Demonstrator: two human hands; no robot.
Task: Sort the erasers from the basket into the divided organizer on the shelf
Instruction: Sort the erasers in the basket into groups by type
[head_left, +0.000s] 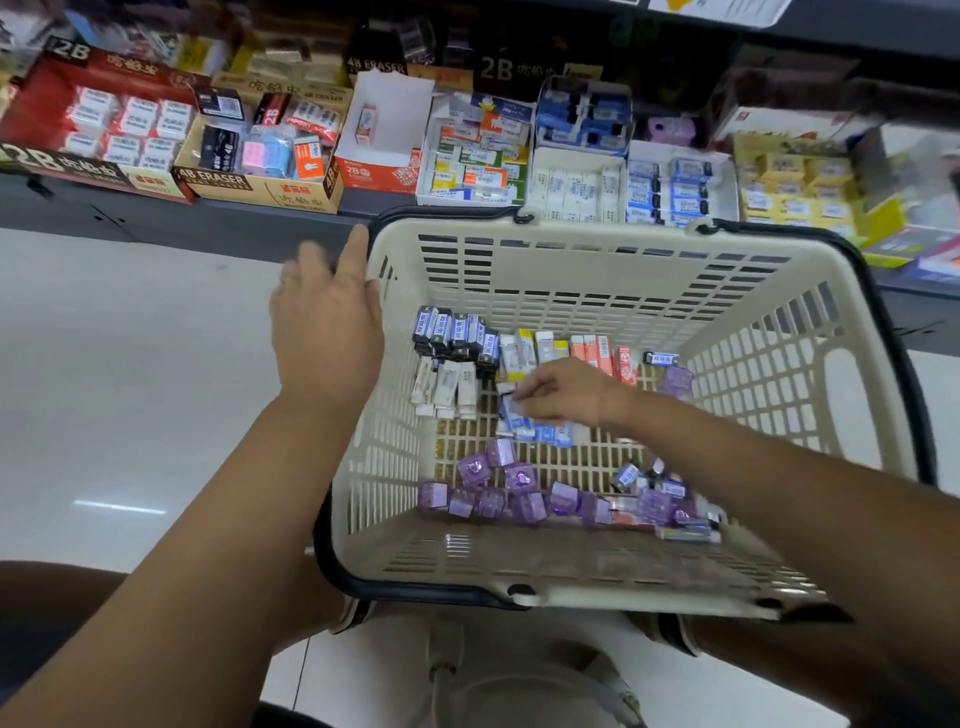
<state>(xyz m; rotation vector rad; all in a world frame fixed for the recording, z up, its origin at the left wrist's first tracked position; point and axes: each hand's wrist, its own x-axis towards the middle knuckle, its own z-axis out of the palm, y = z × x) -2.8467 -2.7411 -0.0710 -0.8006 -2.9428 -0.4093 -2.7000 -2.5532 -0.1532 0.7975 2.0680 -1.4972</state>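
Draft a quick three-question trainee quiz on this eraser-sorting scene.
1. True or false: the right hand pinches a blue-and-white eraser inside the basket.
2. Inside the basket, the purple erasers lie mostly: A) along the near wall; B) in the far left corner; C) against the right wall.
3. Fill in: the left hand, fingers straight, is beside the basket's ____ wall.
Key: 1 true; 2 A; 3 left.
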